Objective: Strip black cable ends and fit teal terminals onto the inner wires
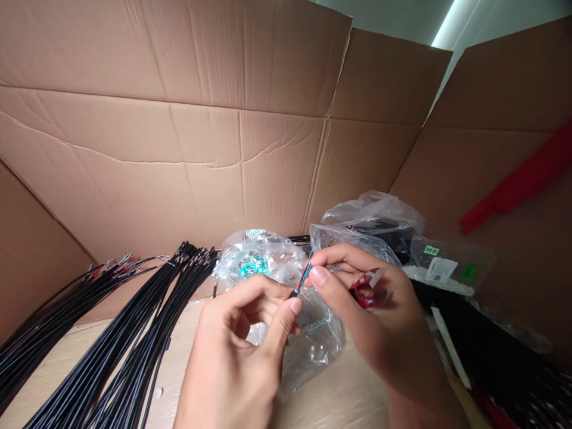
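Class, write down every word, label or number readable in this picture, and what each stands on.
"HF": green sticker on a clear plastic bag.
White oval label on a second bag: too blurred to read.
White label: too small to read.
Print on a third bag: too blurred.

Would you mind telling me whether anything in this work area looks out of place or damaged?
A red strip slants against the right cardboard wall. It looks odd because it sits alone, well apart from the black wires bundled on the left.
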`<state>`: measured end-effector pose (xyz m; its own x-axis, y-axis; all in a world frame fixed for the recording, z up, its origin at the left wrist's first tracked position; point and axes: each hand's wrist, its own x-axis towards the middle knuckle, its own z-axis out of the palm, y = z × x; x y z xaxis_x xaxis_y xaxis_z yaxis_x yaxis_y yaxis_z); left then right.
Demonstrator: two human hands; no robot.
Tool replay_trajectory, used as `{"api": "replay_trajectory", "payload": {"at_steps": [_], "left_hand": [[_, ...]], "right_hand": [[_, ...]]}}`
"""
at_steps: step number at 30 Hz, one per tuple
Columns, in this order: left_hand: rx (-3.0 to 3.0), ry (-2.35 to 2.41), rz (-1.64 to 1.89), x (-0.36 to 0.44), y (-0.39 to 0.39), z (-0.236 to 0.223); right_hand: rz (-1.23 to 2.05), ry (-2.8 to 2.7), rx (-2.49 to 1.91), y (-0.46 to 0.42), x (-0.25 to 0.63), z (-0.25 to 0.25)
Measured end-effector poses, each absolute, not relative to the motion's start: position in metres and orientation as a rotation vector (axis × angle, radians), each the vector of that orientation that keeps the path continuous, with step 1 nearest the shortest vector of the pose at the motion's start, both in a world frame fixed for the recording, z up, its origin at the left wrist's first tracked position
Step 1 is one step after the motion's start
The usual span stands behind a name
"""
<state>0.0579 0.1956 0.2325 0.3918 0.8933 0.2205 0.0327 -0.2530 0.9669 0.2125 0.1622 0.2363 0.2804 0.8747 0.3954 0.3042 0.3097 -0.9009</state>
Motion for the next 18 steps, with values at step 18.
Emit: {"api": "replay_trajectory", "payload": {"at_steps": [18], "left_hand": [[1.530,0.778,0.998,0.0633,0.1953,0.2284]], "right_hand": [[0.596,-1.206,-1.180,0.1701,0.2107,0.2365]]}}
